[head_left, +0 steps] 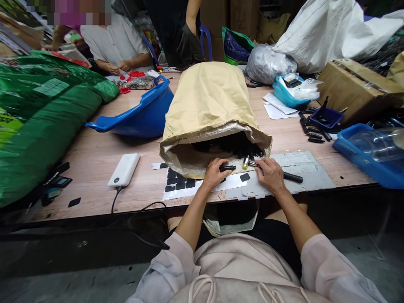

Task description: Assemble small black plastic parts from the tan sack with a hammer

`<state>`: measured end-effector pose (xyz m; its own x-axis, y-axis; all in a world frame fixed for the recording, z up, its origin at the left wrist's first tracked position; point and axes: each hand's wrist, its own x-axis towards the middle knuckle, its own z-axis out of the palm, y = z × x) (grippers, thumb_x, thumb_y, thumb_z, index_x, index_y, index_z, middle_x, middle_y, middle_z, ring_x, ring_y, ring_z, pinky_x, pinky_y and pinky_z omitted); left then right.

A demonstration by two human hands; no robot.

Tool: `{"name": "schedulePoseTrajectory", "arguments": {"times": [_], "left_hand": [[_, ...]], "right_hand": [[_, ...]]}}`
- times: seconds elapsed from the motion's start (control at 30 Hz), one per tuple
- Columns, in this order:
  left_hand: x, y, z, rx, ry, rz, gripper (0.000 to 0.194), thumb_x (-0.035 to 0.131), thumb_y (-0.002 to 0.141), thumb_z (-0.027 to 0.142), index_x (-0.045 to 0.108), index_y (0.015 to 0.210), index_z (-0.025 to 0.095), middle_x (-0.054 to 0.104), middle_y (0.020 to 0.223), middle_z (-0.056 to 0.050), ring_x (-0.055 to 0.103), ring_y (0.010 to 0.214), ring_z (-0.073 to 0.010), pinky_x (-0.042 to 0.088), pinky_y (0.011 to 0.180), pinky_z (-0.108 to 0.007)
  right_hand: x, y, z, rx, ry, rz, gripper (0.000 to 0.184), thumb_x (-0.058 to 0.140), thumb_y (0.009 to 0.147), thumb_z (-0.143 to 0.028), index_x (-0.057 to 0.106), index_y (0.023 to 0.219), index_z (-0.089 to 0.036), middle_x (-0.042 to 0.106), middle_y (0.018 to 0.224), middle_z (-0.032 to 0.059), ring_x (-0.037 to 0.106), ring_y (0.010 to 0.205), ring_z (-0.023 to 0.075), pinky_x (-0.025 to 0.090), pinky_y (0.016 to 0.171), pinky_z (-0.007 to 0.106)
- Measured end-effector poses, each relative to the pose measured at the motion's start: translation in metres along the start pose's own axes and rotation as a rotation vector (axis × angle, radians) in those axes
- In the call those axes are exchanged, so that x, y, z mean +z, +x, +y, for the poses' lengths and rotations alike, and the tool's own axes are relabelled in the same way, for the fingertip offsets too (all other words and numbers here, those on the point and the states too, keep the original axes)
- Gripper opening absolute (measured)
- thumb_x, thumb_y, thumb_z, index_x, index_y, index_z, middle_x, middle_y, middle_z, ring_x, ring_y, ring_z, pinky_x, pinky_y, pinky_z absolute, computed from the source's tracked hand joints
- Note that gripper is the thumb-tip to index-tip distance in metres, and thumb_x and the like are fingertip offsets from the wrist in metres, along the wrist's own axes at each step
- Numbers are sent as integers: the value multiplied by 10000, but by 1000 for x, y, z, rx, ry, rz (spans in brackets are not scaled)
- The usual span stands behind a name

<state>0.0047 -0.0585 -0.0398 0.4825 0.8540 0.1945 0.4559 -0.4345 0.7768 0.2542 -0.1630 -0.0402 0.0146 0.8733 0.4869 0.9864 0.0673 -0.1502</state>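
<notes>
My left hand (215, 172) is closed around a short black stick-like part (228, 167), just in front of a large yellow sack (211, 97). My right hand (270, 173) grips a small hammer (293, 177); its black handle sticks out to the right, and its metal head with a yellowish tip points toward the left hand. The sack lies on its side, mouth toward me, with many black pieces (233, 143) inside. Beneath my hands are a grey board (303, 168) and a white sheet (202, 190) carrying black rounded-square stickers (180, 185).
A white power bank (124, 169) with a cable lies left, near a blue basin (139, 113) and green sacks (57, 126). On the right stand a blue tray (362, 155), a purple bin (327, 118) and a cardboard box (360, 92). Across the table, another person's hands (118, 66) handle red pieces.
</notes>
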Motion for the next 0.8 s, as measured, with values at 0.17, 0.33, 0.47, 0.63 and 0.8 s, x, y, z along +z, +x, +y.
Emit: {"name": "schedulePoseTrajectory", "arguments": {"times": [0.17, 0.33, 0.47, 0.63, 0.8], "left_hand": [[1, 1, 1, -26, 20, 16, 150, 857, 757, 180, 772, 876, 209, 696, 905, -27, 631, 980, -226, 502, 891, -339], [3, 4, 1, -48, 14, -2, 159, 874, 749, 183, 778, 874, 209, 703, 905, -24, 627, 978, -223, 490, 875, -331], [5, 4, 0, -63, 2, 11, 166, 883, 742, 187, 777, 867, 212, 701, 909, -21, 625, 974, -216, 485, 887, -329], [6, 4, 3, -84, -10, 18, 157, 879, 745, 177, 772, 853, 214, 681, 880, -8, 614, 960, -207, 471, 877, -319], [5, 5, 7, -93, -11, 5, 128, 873, 749, 169, 764, 808, 204, 656, 847, -4, 603, 922, -196, 459, 843, -307]], "right_hand": [[0, 2, 5, -37, -38, -10, 258, 499, 1030, -261, 739, 1110, -209, 705, 962, 76, 535, 872, 229, 393, 779, 348], [-10, 4, -13, -18, 19, 67, 315, 433, 1066, -279, 723, 1162, -200, 702, 976, 85, 578, 896, 222, 443, 822, 337], [-14, 3, -48, 12, 230, 68, 334, 423, 1076, -293, 686, 1274, -237, 709, 1034, 68, 633, 993, 204, 499, 910, 309], [-10, 4, -74, 27, 308, 7, 369, 439, 1066, -259, 670, 1353, -275, 707, 1028, 52, 657, 969, 190, 525, 850, 285], [-9, 6, -79, 7, 253, -41, 375, 462, 1050, -235, 700, 1336, -281, 686, 947, 55, 641, 921, 194, 522, 808, 279]]}}
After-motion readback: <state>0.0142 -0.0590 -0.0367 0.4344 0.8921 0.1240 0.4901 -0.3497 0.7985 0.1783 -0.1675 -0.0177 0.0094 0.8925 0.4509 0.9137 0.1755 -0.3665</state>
